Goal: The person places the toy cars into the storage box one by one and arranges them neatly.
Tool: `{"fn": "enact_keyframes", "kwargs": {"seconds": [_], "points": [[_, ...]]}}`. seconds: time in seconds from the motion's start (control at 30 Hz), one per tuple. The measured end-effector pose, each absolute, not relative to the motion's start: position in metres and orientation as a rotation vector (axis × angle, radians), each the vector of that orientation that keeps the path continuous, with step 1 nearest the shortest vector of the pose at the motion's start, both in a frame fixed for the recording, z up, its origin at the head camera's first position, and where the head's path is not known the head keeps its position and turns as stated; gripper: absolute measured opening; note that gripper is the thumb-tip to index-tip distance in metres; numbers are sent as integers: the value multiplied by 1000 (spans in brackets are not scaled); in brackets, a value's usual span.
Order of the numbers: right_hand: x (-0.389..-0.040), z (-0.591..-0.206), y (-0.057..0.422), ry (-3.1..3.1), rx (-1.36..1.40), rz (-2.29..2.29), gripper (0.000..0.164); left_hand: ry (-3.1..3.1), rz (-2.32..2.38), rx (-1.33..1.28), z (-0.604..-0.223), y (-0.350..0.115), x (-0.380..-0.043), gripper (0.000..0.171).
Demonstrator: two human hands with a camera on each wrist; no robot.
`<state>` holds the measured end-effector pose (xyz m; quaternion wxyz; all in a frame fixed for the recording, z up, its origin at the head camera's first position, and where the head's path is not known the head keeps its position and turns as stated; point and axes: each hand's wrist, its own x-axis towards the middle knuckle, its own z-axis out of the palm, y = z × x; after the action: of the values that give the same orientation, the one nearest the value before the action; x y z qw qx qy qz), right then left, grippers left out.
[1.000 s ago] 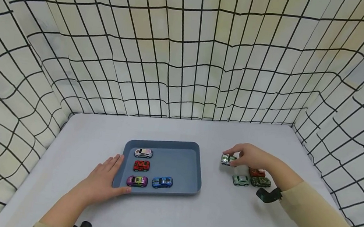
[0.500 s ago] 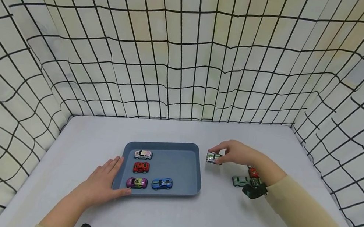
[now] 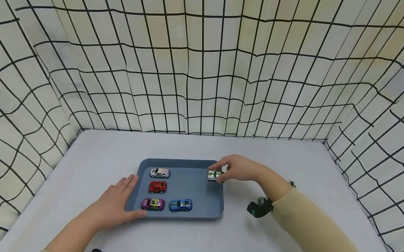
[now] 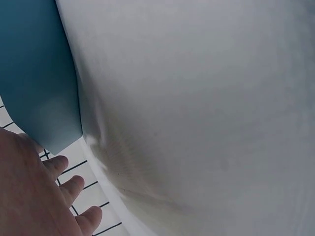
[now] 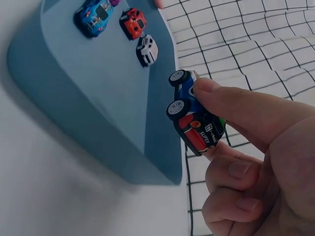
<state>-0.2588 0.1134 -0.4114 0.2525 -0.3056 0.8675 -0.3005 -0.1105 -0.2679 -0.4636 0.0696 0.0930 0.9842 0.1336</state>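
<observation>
My right hand (image 3: pixel 238 169) pinches a small toy car (image 5: pixel 194 123) between thumb and fingers, over the right end of the blue-grey tray (image 3: pixel 192 186). In the right wrist view the car's wheels and a blue, red and black side show. My left hand (image 3: pixel 114 199) lies with extended fingers along the tray's left edge, thumb at its front corner. Inside the tray stand a white toy car (image 3: pixel 160 173), a red one (image 3: pixel 158 186) below it, and a purple car (image 3: pixel 152 204) beside a blue car (image 3: pixel 180 205) at the front.
A pale green toy car (image 3: pixel 262 200) and another car (image 3: pixel 292 184) show partly behind the right forearm on the white table (image 3: pixel 182 247). White walls with a black grid (image 3: pixel 210 81) enclose the table at the back and both sides.
My right hand has carried the toy car leftward from the table on the right to above the tray. The right forearm now covers most of the cars there. The left hand stays put.
</observation>
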Motion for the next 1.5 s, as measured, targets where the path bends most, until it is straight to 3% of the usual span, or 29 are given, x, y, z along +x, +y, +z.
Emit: {"fn": "enact_keyframes", "kwargs": {"seconds": [0.87,1.5], "points": [[-256,-435,16,2254,-934,-680,39,2935,406,261,-464,-268,-113,127],[-253,-448,-3,2301,-900,-549,39,2945,421,274,-462,-266,-111,126]]}}
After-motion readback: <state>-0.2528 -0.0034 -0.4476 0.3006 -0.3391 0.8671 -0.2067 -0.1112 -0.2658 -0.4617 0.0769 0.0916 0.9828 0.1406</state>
